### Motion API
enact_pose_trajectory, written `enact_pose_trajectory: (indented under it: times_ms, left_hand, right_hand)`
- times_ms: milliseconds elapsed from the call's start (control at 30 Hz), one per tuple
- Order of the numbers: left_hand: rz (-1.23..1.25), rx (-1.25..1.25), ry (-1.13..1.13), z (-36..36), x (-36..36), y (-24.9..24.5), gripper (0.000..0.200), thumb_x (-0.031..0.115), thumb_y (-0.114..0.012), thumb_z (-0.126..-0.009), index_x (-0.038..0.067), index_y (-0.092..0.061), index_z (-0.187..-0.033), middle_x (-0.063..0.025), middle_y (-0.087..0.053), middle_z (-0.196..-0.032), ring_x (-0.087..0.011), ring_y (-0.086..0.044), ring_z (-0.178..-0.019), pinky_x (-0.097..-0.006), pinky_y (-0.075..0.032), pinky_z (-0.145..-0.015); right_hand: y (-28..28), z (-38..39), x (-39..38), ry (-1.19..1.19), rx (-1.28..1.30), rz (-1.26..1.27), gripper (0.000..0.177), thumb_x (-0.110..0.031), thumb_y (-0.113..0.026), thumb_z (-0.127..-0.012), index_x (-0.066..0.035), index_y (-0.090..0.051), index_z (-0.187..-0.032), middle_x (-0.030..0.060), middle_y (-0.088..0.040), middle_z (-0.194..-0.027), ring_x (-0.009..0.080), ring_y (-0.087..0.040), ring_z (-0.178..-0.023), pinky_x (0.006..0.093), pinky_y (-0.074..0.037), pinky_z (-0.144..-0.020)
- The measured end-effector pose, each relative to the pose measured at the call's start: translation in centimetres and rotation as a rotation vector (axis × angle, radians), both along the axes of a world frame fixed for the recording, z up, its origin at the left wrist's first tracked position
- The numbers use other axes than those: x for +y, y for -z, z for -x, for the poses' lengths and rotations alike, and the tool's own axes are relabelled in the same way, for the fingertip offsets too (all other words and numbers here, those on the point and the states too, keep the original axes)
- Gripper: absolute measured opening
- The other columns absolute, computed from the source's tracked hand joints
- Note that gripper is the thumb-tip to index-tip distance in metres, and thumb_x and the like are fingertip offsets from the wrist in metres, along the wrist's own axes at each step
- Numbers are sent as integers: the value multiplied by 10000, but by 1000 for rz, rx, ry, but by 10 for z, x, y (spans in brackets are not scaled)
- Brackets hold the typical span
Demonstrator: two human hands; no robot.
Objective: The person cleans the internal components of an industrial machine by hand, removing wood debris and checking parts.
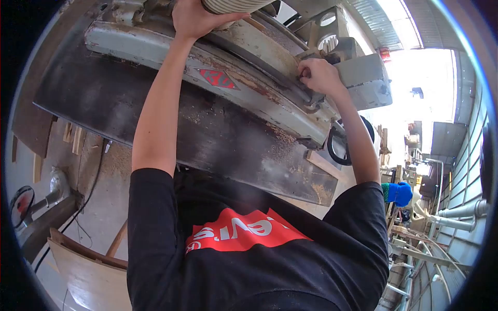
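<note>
Head view: the left hand [195, 19] touches the ridged hose [233, 4], grip unclear; the right hand [320, 76] clamps a small dark part [302, 74] near the worktop's [228, 137] right end; steady pressure suits.

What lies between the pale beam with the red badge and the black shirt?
In the head view, the dark tabletop lies between the pale beam and the black shirt, with sawdust scattered on it.
</note>
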State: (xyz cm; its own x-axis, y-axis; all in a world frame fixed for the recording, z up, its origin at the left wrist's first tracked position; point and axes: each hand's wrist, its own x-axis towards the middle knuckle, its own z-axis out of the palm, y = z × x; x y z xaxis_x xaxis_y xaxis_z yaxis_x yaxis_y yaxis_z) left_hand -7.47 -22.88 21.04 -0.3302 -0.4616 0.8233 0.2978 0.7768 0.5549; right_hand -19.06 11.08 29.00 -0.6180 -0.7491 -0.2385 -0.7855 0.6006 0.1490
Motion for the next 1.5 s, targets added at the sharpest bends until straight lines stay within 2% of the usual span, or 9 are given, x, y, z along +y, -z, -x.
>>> enact_pose_trajectory:
  times_ms: [100,200,300,500,800,1100,1333,1433,1500]
  left_hand:
    - [15,23,5,-1,1,-1,1230,689,-932,-529,34,-492,-1472,-233,-645,-1330,-392,-643,-1208,-559,-503,-1009]
    - [8,37,33,-1,0,-2,1229,684,-935,-530,31,-491,-1471,-234,-640,-1340,-389,-640,-1216,-554,-501,-1015]
    - [29,37,22,-1,0,-2,1233,686,-933,-532,25,-488,-1472,-232,-638,-1348,-386,-642,-1217,-551,-499,-1021]
    - [42,60,25,1,-2,0,1240,687,-931,-534,31,-477,-1482,-227,-638,-1352,-388,-643,-1216,-557,-495,-1027]
    - [19,30,21,-1,1,-4,1248,687,-937,-521,46,-475,-1488,-226,-634,-1356,-391,-639,-1221,-562,-495,-1024]
    - [48,52,0,0,2,-2,1262,676,-946,-513,48,-465,-1495,-223,-630,-1356,-386,-632,-1228,-556,-504,-1010]
    - [-11,-39,61,-1,1,-2,1365,723,-940,-465,57,-413,-1533,-212,-604,-1400,-400,-617,-1250,-559,-507,-1012]
    - [44,197,15,-7,9,-18,942,666,-880,-663,-10,-645,-1275,-227,-717,-1153,-353,-715,-1053,-519,-558,-878]
    - [69,72,-84,-14,7,-14,1004,606,-951,-574,-3,-610,-1295,-180,-713,-1163,-324,-702,-1069,-462,-561,-901]
  right_hand:
    - [5,-3,6,-68,55,231,201,-243,-789,-823,-83,-768,-942,110,-728,-979,314,-710,-939,451,-558,-818]
    - [2,-1,-3,94,37,-40,186,-196,-799,-798,-70,-764,-930,117,-710,-1048,324,-696,-978,457,-548,-836]
    - [8,3,3,25,98,-40,149,-164,-785,-799,-78,-767,-919,116,-696,-1068,330,-687,-999,452,-546,-848]
    - [7,-2,5,-176,139,184,105,-98,-751,-768,-80,-744,-871,120,-709,-959,347,-692,-956,458,-565,-812]
    - [16,26,2,1,72,356,155,-88,-711,-798,-54,-744,-946,178,-739,-950,387,-708,-942,467,-564,-845]
    - [43,62,-5,143,185,-98,311,-67,-735,-781,-47,-766,-1090,220,-747,-1011,369,-719,-1020,435,-571,-920]
    - [34,25,0,179,202,216,246,-51,-686,-795,-101,-759,-1024,232,-726,-1009,421,-714,-942,493,-581,-824]
    - [18,-27,1,99,331,555,156,-104,-700,-860,-63,-703,-1010,204,-719,-930,396,-713,-850,478,-567,-754]
    - [20,-65,4,172,233,850,158,-144,-718,-899,-36,-670,-1004,173,-718,-882,348,-720,-805,431,-559,-727]
